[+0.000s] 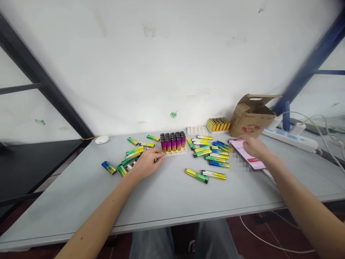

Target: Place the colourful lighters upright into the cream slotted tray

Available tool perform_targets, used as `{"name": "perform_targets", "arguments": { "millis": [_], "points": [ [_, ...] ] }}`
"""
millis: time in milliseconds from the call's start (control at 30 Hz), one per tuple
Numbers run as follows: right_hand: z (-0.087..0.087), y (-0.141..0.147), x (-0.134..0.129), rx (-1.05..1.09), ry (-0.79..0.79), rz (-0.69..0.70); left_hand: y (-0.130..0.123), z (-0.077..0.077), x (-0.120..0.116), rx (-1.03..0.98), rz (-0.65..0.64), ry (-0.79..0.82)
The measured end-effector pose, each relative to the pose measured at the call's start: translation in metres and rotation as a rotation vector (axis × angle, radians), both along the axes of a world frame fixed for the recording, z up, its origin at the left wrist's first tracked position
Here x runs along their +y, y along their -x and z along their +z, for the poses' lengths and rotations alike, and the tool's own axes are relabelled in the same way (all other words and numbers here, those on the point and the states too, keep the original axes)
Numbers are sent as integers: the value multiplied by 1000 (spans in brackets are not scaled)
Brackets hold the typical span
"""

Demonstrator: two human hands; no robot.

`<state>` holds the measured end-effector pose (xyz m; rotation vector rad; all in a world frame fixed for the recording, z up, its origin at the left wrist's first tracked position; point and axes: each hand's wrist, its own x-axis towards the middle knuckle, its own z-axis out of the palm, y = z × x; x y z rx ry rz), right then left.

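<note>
My left hand (147,162) reaches to the front left corner of a white tray (176,153) that holds upright purple-and-orange lighters (174,142). The end of a yellow-and-black lighter (155,160) shows between its thumb and fingers; the rest is hidden. Around that hand lie loose green, yellow and blue lighters (134,151). My right hand (254,148) is closed at the far right edge of a smartphone (244,153) with a lit pink-white screen; its fingertips are partly hidden. More loose shiny lighters (211,154) lie between the tray and the smartphone.
Toward the wall stand a bare white tray (197,130), a tray of yellow lighters (219,125) and an open cardboard box (250,117). A power strip (292,139) with cables is at the right, a white earbud-style case (102,139) at the far left.
</note>
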<state>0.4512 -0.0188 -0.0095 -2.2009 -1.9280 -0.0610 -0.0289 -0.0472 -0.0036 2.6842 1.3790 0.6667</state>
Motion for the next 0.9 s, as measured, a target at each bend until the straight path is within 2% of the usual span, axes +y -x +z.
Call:
{"name": "perform_targets", "arguments": {
  "millis": [200,300,433,700,900],
  "points": [
    [-11,-11,-3,111,-63,22,0,1,0,-18,-4,-9],
    [-14,-10,-2,120,-109,86,0,0,0,-22,-3,-12],
    [-15,-7,-1,90,-77,169,-1,1,0,-17,-3,-4],
    [-4,-3,-15,192,-93,74,-1,1,0,-11,-12,0],
    [-9,-11,-24,192,-10,110,0,1,-1,-10,-11,5]
  ]
}}
